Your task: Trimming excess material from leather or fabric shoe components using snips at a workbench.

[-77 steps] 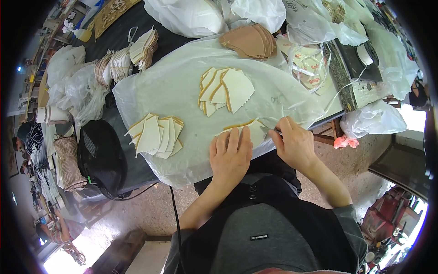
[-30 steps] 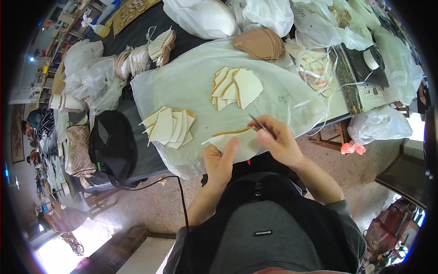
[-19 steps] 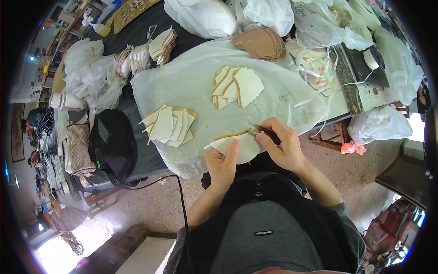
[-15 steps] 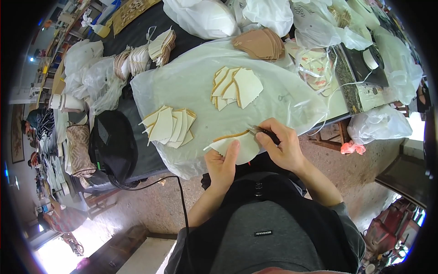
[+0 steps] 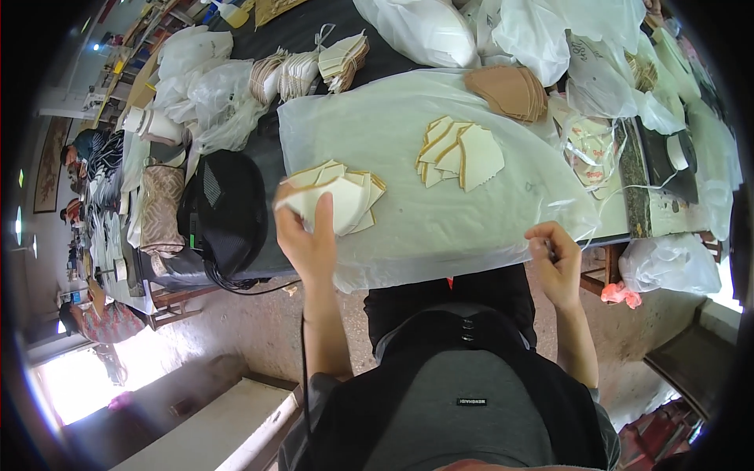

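Note:
My left hand (image 5: 309,245) pinches a curved white cut piece (image 5: 323,188) with a tan edge, thumb on top. It is over the left pile of similar cut pieces (image 5: 367,206), partly covering it. My right hand (image 5: 558,265) is curled by the front edge of the translucent plastic sheet (image 5: 440,228), well off to the right. A small dark tool shows a little between its fingers; most of it is hidden. Farther back on the sheet, a second pile of white cut pieces (image 5: 463,153) lies fanned out.
Brown cut pieces (image 5: 509,93) lie stacked at the sheet's far edge. Tied bundles (image 5: 302,72) and plastic bags (image 5: 206,94) stand at the back left. A black mesh-backed bag (image 5: 228,204) sits left, with a black cable below. White bags (image 5: 534,39) crowd the back right.
My left hand has carried the cut piece left and away from me onto the left pile. My right hand has let go of the piece and moved right. The view has shifted left.

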Tool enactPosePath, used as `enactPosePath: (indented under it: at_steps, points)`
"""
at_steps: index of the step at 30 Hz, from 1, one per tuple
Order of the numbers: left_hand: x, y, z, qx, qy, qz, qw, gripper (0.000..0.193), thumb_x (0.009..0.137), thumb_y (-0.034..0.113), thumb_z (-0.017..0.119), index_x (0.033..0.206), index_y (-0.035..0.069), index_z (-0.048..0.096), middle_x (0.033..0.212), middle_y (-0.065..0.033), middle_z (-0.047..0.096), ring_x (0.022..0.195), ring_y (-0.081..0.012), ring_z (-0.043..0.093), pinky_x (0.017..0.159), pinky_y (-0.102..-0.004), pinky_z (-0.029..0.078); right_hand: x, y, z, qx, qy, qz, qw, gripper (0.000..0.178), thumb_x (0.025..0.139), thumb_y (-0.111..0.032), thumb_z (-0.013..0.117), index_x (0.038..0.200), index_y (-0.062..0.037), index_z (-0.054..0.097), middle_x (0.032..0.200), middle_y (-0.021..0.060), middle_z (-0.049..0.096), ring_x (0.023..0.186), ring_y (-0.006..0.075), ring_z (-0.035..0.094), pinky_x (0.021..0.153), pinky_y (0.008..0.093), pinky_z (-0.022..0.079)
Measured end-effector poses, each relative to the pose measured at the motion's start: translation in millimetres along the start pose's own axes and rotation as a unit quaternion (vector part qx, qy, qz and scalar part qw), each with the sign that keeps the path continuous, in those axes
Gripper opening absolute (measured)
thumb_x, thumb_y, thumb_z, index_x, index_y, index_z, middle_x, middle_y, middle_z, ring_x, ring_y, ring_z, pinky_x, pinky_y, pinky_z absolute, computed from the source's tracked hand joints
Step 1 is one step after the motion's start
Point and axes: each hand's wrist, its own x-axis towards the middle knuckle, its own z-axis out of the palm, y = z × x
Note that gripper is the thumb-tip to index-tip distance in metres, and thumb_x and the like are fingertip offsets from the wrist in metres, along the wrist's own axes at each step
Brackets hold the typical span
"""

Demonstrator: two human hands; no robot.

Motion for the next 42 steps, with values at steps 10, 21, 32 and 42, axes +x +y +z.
enactPosePath:
  at_steps: [10,21,32,42]
  points:
    - [-29,20,100,0.179,-0.206,0.344,0.898,0.046,0.084,0.014,0.076,0.124,0.0,0.058,0.128,-0.0184,0.057,0.118,-0.0365,0.054,0.097,-0.0426,0.046,-2,9,-71,-0.212,0.135,-0.135,0.958,0.017,0.086,0.013,0.056,0.098,0.0048,0.064,0.092,0.0129,0.061,0.076,0.0204,0.059,0.068,0.0263,0.045]
    - [7,33,159,0.303,-0.295,0.359,0.832,0.049,0.081,0.017,0.074,0.123,0.001,0.055,0.118,-0.0161,0.063,0.11,-0.0343,0.06,0.092,-0.0432,0.051,-11,71,-101,-0.324,0.041,-0.128,0.936,0.074,0.065,0.016,0.061,0.134,-0.0078,0.051,0.139,0.013,0.05,0.103,0.0338,0.064,0.083,0.0363,0.053]
    - [27,41,152,0.112,-0.276,0.284,0.911,0.032,0.079,0.009,0.064,0.11,0.001,0.063,0.11,-0.013,0.067,0.1,-0.0326,0.064,0.086,-0.0428,0.054,-22,54,-115,-0.232,0.093,-0.135,0.959,0.008,0.081,0.008,0.068,0.083,0.0026,0.062,0.072,0.009,0.059,0.059,0.017,0.055,0.057,0.0261,0.043]
    - [-41,60,77,0.132,-0.354,0.346,0.859,0.037,0.086,0.011,0.065,0.122,0.002,0.061,0.127,-0.0154,0.061,0.127,-0.032,0.054,0.105,-0.0422,0.043,11,-59,-34,-0.12,-0.178,-0.218,0.952,0.02,0.071,0.005,0.066,0.088,-0.0046,0.062,0.068,0.0058,0.062,0.057,0.0202,0.063,0.054,0.0304,0.048]
